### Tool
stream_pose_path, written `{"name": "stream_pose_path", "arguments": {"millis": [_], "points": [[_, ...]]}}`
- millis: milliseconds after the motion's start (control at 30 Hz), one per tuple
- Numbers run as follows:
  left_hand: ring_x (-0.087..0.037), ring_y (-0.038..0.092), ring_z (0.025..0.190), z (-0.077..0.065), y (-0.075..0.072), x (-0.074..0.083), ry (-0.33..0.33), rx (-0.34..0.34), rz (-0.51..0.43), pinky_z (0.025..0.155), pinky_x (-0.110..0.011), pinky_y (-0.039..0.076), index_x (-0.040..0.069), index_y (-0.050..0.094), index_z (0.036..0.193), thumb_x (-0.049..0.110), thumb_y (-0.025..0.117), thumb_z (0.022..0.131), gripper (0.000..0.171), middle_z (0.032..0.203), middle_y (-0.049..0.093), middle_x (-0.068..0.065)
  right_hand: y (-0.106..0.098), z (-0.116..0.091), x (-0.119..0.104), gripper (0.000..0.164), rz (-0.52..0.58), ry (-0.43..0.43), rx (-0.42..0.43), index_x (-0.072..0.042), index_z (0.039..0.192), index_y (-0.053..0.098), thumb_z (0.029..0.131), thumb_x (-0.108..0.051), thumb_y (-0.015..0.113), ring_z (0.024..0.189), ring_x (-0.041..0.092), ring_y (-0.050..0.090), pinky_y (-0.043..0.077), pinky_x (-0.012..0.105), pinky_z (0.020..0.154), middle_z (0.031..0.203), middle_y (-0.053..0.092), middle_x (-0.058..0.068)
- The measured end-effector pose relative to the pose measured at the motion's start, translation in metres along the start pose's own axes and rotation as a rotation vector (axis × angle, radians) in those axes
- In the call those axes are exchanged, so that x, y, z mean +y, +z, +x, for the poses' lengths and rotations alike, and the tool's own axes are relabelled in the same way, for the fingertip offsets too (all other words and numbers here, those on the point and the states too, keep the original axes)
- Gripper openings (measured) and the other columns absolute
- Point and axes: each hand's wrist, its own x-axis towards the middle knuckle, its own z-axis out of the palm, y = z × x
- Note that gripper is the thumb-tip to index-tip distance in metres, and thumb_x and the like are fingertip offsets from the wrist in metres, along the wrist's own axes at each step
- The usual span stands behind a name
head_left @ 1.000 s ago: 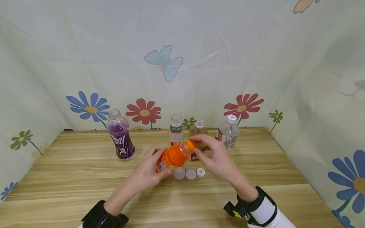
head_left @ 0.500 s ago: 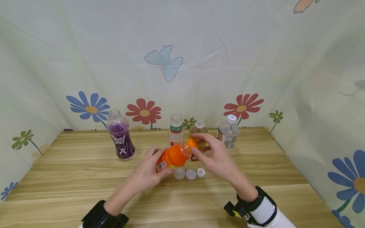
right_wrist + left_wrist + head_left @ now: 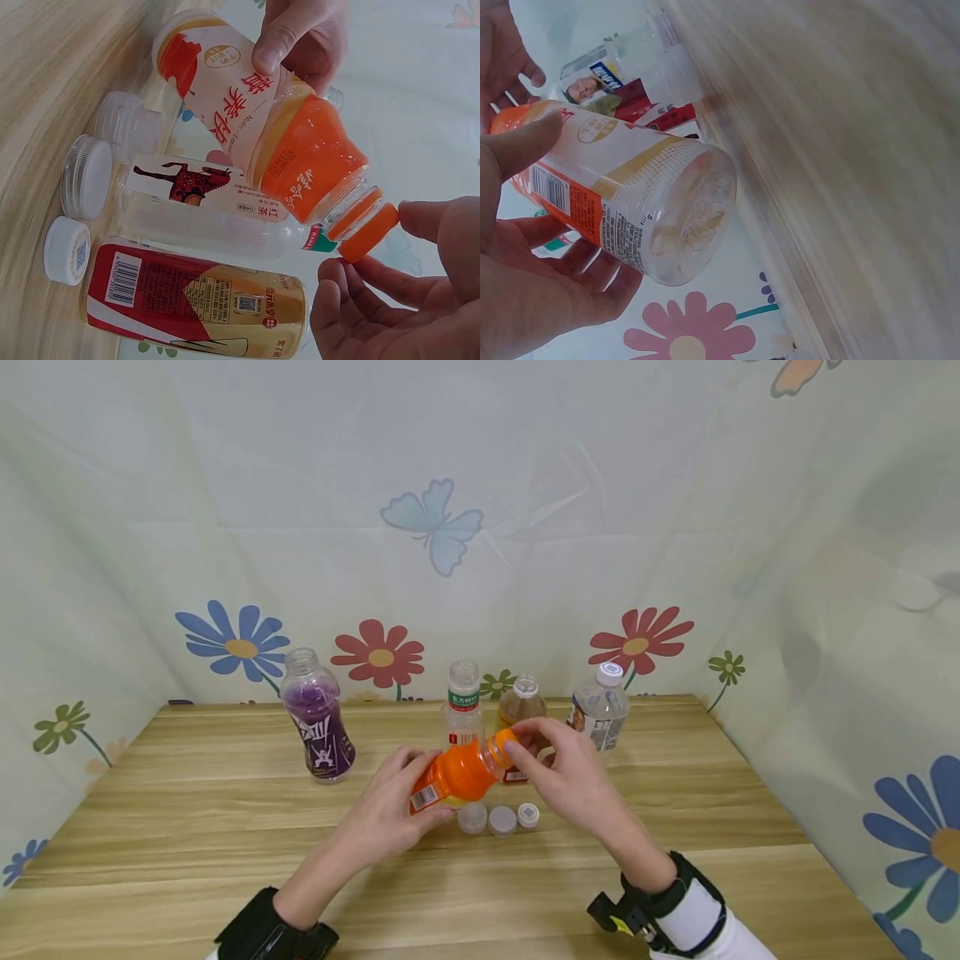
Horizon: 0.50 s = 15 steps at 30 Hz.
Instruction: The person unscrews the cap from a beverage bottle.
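My left hand (image 3: 390, 806) grips an orange-wrapped drink bottle (image 3: 459, 772) by its body, above the table. The bottle tilts, with its neck toward the right and its base facing the left wrist camera. Thumb and fingertips of my right hand (image 3: 573, 777) pinch its orange cap (image 3: 369, 234), which sits at the mouth of the bottle. In the right wrist view an orange ring (image 3: 354, 213) shows on the neck below the cap. Three loose caps lie on the table under the bottle: a translucent one (image 3: 472, 817), a pale one (image 3: 502, 821) and a white one (image 3: 528, 814).
Capless bottles stand behind my hands on the wooden table (image 3: 187, 827): a purple one (image 3: 318, 727) at left, a clear one with a green band (image 3: 463, 702), and an amber one (image 3: 522, 697) partly hidden. A white-capped clear bottle (image 3: 600, 710) stands at right. A flowered curtain (image 3: 480, 527) hangs behind.
The fingers of my right hand have shifted around the orange cap, and that hand sits slightly lower. My left hand and the bottle have stayed almost in place.
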Motion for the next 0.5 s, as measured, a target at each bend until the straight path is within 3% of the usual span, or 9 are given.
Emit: {"name": "stream_pose_path", "arguments": {"millis": [500], "points": [[-0.024, 0.054, 0.117, 0.0003, -0.0004, -0.0007, -0.009, -0.01, 0.004, 0.104, -0.048, 0.046, 0.004, 0.058, 0.142, 0.023, 0.088, 0.083, 0.069, 0.13, 0.056, -0.005, -0.0036, -0.0003, -0.002, 0.031, 0.002, -0.076, -0.052, -0.004, 0.125, 0.068, 0.095, -0.011, 0.074, 0.091, 0.02, 0.061, 0.06, 0.033, 0.074, 0.106, 0.066, 0.002]]}}
